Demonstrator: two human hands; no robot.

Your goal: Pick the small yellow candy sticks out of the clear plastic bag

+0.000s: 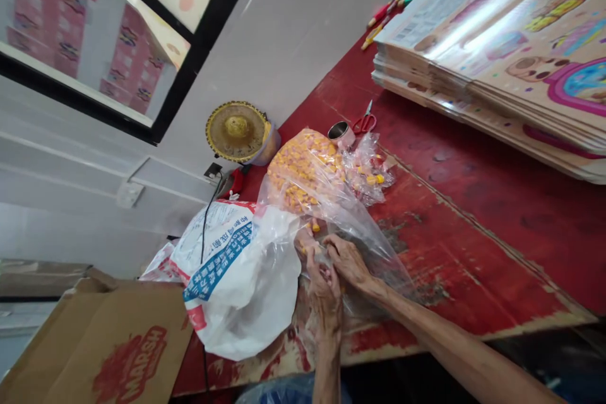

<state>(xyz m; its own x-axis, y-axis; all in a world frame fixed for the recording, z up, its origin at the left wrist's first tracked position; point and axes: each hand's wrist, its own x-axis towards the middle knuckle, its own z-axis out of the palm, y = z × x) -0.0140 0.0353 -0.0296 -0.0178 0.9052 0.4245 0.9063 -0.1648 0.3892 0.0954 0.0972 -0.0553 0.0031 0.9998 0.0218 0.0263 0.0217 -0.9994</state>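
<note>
My left hand (324,300) is closed at the table's front, its fingers curled together around something too small to make out. Beside it, my right hand (350,263) bends its fingers down onto clear film at the open end of a large clear plastic bag (374,243). Many small yellow-and-pink pieces (307,167) fill the far part of this bag. One loose yellow piece (315,226) lies just beyond my fingertips. A white woven sack (255,303) with blue and red print lies left of my hands.
A smaller clear bag of pieces (367,170), a metal cup (341,132) and red-handled scissors (365,121) lie behind. Stacked printed cardboard sheets (478,85) occupy the right. A straw hat (237,130) leans by the wall; a cardboard box (118,341) stands at lower left.
</note>
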